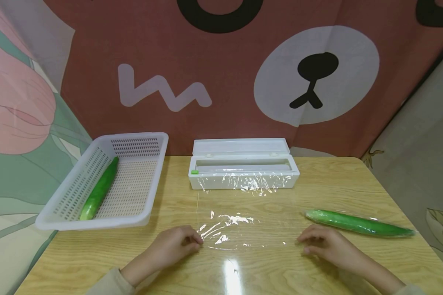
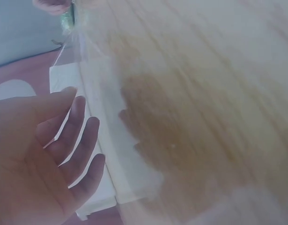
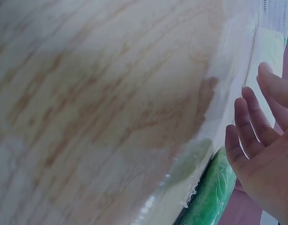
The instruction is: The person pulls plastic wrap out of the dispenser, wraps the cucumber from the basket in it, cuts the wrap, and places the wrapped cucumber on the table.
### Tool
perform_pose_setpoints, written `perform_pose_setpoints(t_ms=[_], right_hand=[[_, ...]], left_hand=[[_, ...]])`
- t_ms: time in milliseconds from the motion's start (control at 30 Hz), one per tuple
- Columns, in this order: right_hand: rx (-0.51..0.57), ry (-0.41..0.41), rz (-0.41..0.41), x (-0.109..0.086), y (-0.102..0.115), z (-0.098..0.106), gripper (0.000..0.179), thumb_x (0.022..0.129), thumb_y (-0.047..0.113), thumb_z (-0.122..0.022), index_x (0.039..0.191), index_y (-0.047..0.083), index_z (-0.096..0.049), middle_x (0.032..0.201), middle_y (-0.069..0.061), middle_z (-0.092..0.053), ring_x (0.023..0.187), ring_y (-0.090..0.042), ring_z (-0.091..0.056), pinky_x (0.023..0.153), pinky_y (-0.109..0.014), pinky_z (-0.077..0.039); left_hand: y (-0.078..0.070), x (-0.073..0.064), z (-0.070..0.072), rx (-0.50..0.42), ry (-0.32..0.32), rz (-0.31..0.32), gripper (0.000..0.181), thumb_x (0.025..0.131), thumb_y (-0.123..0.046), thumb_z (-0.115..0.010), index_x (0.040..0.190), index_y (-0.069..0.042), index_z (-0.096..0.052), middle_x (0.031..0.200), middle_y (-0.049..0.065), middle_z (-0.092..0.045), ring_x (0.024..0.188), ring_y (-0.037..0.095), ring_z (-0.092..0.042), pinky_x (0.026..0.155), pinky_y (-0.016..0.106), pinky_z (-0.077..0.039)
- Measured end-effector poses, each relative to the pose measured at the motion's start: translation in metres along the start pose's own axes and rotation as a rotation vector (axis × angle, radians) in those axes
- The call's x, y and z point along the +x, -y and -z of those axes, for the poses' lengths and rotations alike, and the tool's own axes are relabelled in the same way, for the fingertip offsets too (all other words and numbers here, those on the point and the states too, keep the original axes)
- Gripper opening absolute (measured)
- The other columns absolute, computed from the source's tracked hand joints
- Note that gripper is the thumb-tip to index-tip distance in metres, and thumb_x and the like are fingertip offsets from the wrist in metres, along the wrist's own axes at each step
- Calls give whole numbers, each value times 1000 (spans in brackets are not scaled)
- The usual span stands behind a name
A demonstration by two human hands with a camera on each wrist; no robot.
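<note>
A sheet of clear plastic wrap [image 1: 240, 229] stretches from the front of a white wrap dispenser [image 1: 245, 180] toward me. At the sheet's near left corner, my left hand [image 1: 175, 246] pinches the film between thumb and index finger. My right hand [image 1: 328, 246] pinches the near right corner, its thumb and fingertips at the film's edge. The other fingers [image 2: 87, 145] of the left hand are loosely bent in the left wrist view. Just beyond the right hand lies a cucumber [image 1: 358, 223] wrapped in film, also seen past the fingers [image 3: 249, 126] in the right wrist view.
A white perforated basket [image 1: 156, 176] stands at the left with an unwrapped cucumber [image 1: 100, 188] in it. The dispenser's lid [image 1: 240, 146] is raised, and a green slider [image 1: 195, 172] sits at its left end. A printed cloth [image 1: 236, 82] hangs behind the wooden table [image 1: 280, 274].
</note>
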State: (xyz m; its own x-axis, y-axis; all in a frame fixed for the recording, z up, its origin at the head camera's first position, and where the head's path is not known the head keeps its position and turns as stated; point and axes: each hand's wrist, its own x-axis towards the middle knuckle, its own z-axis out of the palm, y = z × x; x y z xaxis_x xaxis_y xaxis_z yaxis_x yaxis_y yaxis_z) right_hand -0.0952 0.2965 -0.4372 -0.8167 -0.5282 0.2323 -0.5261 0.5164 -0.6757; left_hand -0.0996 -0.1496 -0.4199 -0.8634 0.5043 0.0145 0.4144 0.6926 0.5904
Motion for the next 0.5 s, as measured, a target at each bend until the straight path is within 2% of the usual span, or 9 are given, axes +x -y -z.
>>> perform_pose_setpoints(t_ms=[267, 500], right_hand=[[-14, -37, -69, 2, 7, 4, 19, 83, 5, -77, 101, 11, -73, 95, 5, -69, 82, -3, -58, 68, -24, -52], [-45, -111, -13, 8, 12, 3, 23, 82, 0, -77, 100, 13, -73, 90, 6, -69, 80, -3, -60, 70, -23, -52]], left_hand=[[-4, 4, 0, -48, -93, 54, 11, 90, -17, -73, 100, -21, -73, 90, -22, -63, 84, 2, -59, 75, 28, -52], [-6, 12, 1, -77, -166, 85, 14, 91, -17, -72, 103, -23, -72, 95, -21, -66, 86, 4, -60, 73, 26, -51]])
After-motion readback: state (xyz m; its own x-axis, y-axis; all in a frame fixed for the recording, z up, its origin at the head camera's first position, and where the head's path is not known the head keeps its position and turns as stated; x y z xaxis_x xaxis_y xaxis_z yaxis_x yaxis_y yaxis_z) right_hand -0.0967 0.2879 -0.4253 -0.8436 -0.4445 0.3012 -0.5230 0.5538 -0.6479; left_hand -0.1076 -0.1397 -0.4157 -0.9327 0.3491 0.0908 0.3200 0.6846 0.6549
